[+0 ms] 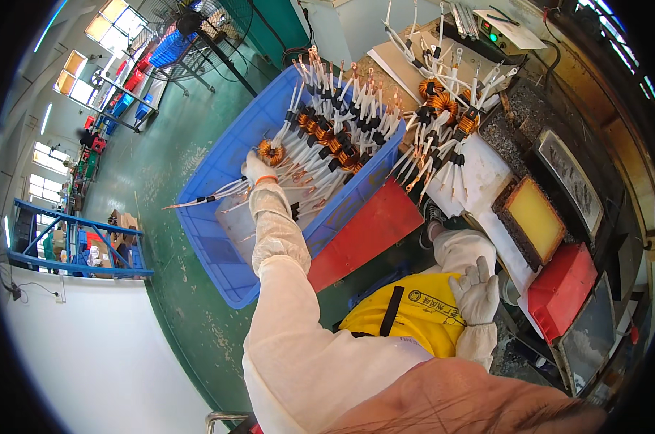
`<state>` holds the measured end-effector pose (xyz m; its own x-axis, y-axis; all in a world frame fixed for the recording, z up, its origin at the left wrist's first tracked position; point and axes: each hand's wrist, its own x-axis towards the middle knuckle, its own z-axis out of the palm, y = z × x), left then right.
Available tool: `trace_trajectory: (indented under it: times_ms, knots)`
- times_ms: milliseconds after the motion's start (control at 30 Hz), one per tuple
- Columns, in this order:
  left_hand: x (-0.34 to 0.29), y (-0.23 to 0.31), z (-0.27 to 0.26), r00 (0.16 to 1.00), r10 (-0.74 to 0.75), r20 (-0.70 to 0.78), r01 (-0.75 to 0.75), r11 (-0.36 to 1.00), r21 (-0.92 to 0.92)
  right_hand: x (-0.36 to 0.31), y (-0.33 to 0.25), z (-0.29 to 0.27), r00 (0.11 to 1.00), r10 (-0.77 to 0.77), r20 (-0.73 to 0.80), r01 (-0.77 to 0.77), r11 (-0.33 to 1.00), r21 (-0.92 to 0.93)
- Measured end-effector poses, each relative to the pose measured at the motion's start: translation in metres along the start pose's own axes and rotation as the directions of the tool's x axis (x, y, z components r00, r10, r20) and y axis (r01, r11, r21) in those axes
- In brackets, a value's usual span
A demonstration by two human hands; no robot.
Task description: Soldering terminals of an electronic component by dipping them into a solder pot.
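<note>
My left hand point(256, 168), in a white glove with an orange band at the wrist, reaches into a blue plastic crate point(232, 273). Its fingers close against a copper-wound ring coil point(272, 152) at the crate's left part; the fingertips are partly hidden. Beside it, rows of similar coils point(327, 137) fill the far half of the crate, their white leads ending in bare copper lugs and carrying black sleeves. My right hand point(478, 291), also gloved, hangs palm up by the yellow apron point(407, 307), holding nothing with its fingers apart.
More coils point(443, 108) with white leads lie on the bench at the right. Nearby are a yellow block in a dark frame point(533, 220), a red bin point(562, 289) and a control box with a lit green button point(497, 36). A red panel point(367, 235) stands beside the crate; a fan point(190, 23) stands behind.
</note>
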<state>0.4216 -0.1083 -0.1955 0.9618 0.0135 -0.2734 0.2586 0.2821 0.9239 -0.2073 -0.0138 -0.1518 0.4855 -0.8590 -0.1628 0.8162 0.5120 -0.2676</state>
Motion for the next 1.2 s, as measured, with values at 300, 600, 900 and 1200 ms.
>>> trace_trajectory:
  times_ms: [300,600,900,1200]
  knots:
    - [0.044,-0.021,-0.031,0.929,-0.209,0.306,0.312,0.887,-0.341,0.002,0.003,0.002,1.000,0.006,0.011,-0.006,1.000,0.023]
    - [0.058,0.012,-0.012,0.955,0.016,0.296,-0.136,0.910,0.391,0.010,0.006,0.006,0.999,0.035,-0.019,-0.035,0.999,-0.020]
    - [0.028,0.056,0.011,0.831,-0.047,0.554,-0.538,-0.325,0.778,0.013,0.007,0.008,0.998,0.005,-0.068,-0.006,1.000,-0.014]
    - [0.027,0.063,0.007,0.903,-0.023,0.430,-0.420,-0.267,0.868,0.017,0.009,0.014,0.992,0.036,-0.118,-0.038,0.999,-0.018]
